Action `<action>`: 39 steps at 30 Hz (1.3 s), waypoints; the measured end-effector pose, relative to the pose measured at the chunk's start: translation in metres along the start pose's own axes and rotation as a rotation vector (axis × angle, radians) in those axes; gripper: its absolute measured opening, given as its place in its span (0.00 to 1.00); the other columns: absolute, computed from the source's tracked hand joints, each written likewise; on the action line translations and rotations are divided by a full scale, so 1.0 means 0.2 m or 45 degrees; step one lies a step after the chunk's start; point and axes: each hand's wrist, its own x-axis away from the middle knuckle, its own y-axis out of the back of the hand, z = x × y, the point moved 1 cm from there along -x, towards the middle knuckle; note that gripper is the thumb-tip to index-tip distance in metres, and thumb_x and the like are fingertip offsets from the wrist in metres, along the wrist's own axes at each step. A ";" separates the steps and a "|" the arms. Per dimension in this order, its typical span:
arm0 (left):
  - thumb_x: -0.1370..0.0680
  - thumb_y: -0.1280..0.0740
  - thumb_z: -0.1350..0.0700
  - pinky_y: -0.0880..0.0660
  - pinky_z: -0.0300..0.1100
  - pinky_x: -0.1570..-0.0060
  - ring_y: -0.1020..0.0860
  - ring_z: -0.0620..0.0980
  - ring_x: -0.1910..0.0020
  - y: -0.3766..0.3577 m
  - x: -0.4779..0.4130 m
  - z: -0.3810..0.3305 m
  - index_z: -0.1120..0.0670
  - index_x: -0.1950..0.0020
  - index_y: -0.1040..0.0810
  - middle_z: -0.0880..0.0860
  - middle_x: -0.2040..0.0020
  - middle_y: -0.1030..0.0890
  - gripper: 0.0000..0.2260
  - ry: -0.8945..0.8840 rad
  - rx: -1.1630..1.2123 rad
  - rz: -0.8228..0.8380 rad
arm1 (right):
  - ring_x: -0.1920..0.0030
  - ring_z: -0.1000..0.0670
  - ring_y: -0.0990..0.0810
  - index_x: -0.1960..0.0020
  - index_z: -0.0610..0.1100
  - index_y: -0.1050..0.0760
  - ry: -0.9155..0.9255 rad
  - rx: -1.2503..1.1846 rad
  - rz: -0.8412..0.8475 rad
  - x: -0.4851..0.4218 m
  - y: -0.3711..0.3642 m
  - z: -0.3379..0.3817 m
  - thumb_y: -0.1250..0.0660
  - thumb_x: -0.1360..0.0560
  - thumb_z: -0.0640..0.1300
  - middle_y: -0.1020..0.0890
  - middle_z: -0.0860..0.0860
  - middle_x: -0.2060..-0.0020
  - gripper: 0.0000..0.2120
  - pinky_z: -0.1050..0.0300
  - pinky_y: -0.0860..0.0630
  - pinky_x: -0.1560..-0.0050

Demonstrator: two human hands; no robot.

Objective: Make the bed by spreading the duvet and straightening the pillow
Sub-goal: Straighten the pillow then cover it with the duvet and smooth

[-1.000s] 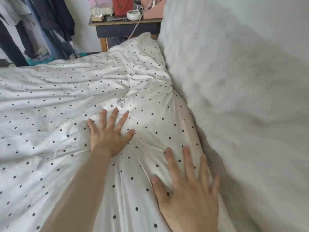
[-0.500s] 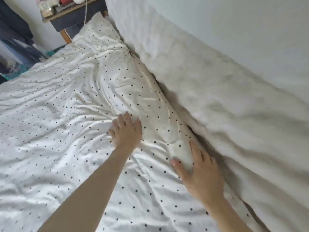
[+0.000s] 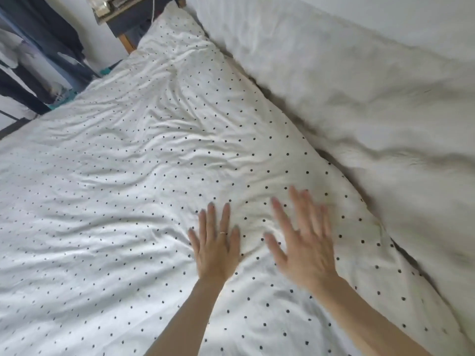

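Bedroom: a wall on the right and a desk past the bed's far end. The dotted duvet lies spread, its raised ridge running from the hands toward the desk, tight against a fleecy white throw. The left hand and right hand lie flat with fingers spread on the ridge's near end. Free room lies leftward.

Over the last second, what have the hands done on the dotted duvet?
The right hand left the edge of the dotted duvet beside the fluffy white blanket and came in next to the left hand; it is motion-blurred. The left hand's fingers, curled half a second ago, are straight again. Nothing was gripped. The duvet stays spread and wrinkled.
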 end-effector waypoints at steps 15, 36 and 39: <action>0.23 0.44 0.33 0.53 0.72 0.31 0.54 0.65 0.22 -0.48 1.11 -0.18 0.41 0.20 0.48 0.57 0.19 0.52 0.33 -1.002 -0.378 0.508 | 0.19 0.51 0.62 0.19 0.61 0.62 -0.732 0.092 0.591 1.44 0.06 -0.26 0.57 0.20 0.69 0.61 0.54 0.18 0.33 0.41 0.63 0.21; 0.26 0.50 0.27 0.51 0.77 0.36 0.65 0.67 0.25 -0.80 1.08 -1.13 0.32 0.25 0.62 0.52 0.20 0.64 0.34 -1.058 -0.856 0.380 | 0.32 0.56 0.30 0.26 0.55 0.34 -1.941 -1.125 -0.393 2.12 0.58 -0.75 0.33 0.21 0.57 0.29 0.59 0.31 0.25 0.59 0.37 0.34; 0.24 0.50 0.29 0.51 0.77 0.35 0.68 0.66 0.25 -0.75 1.13 -1.16 0.32 0.26 0.66 0.51 0.21 0.67 0.33 -0.986 -0.861 0.439 | 0.34 0.53 0.29 0.31 0.56 0.33 -1.964 -0.870 -0.465 2.25 0.75 -0.74 0.31 0.22 0.54 0.26 0.55 0.32 0.22 0.57 0.35 0.36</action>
